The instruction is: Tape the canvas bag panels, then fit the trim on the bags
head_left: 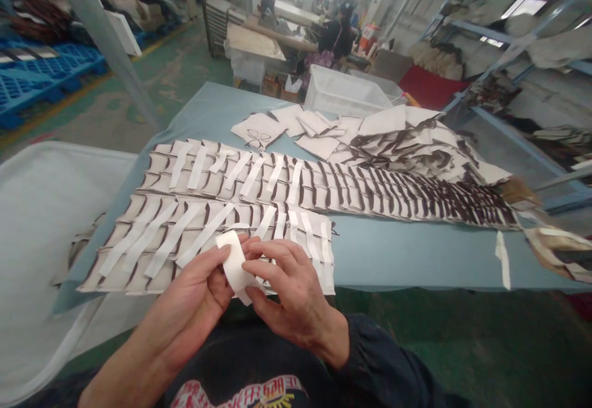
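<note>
Head view: both bare hands at near edge of a blue-grey, cloth-covered surface (393,260).
L hand (208,281): fingers grasping a white, narrow, soft-looking strip (234,263), thumb on its upper end.
R hand (296,285): fingers pinching same strip lower down, index on its face; thumb partly hidden.
Held strip: betw. both hands, bent, above near edge of front row; exact material unclear.
Front row: overlapping cream fabric pieces w/ dark-brown edges (167,229); white, flat, narrow strips (252,180) lie across most of it.
Back row: long line of cream, dark-edged fabric pieces (333,186); strips on L part only, R stretch w/o any.
Heap: loose cream-and-brown fabric pieces (416,143), jumbled, behind back row, R of centre.
Progress (judged): front row looks mostly done, back row only partly; R stretch + heap prob. left.
Nearby: white, rectangular plastic tub (346,93) behind heap.
</note>
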A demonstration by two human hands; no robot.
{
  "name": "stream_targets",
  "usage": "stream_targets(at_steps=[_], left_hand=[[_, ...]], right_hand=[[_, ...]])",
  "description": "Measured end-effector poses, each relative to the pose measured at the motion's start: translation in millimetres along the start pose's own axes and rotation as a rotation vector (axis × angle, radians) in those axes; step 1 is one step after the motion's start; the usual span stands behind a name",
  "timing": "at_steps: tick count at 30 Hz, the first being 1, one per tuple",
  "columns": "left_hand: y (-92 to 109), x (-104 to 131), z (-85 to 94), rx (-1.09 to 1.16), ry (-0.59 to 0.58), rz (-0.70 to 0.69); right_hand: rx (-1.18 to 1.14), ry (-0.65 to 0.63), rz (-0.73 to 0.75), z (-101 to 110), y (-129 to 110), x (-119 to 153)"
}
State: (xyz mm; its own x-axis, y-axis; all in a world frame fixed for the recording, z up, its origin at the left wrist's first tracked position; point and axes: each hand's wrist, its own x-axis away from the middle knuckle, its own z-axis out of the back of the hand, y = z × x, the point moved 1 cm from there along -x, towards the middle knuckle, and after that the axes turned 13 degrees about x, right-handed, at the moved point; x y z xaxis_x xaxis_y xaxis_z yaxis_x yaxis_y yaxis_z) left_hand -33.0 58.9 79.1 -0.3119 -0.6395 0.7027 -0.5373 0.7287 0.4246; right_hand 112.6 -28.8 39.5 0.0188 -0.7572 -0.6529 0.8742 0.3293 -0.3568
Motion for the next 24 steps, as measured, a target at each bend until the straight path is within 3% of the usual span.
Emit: stream_targets(at_steps=[5, 13, 17, 24], left_hand=[[-22.7, 0.6, -26.8, 0.054, 0.067, -0.017], [-46.3, -5.8, -39.6, 0.002, 0.029, -0.014], [-56.0, -7.6, -32.7, -0.045, -0.033, -0.045], [-59.1, -9.0, 0.4, -0.199, -0.231, -0.028]], right_hand=[[0.053, -0.005, 0.02, 11.5, 22.3, 8.8], [0.031, 0.003, -0.028, 21.5, 36.6, 22.9], [0.035, 0.061, -0.073, 21.2, 36.0, 26.4], [-0.084, 0.03, -0.177, 22.8, 34.3, 27.6]])
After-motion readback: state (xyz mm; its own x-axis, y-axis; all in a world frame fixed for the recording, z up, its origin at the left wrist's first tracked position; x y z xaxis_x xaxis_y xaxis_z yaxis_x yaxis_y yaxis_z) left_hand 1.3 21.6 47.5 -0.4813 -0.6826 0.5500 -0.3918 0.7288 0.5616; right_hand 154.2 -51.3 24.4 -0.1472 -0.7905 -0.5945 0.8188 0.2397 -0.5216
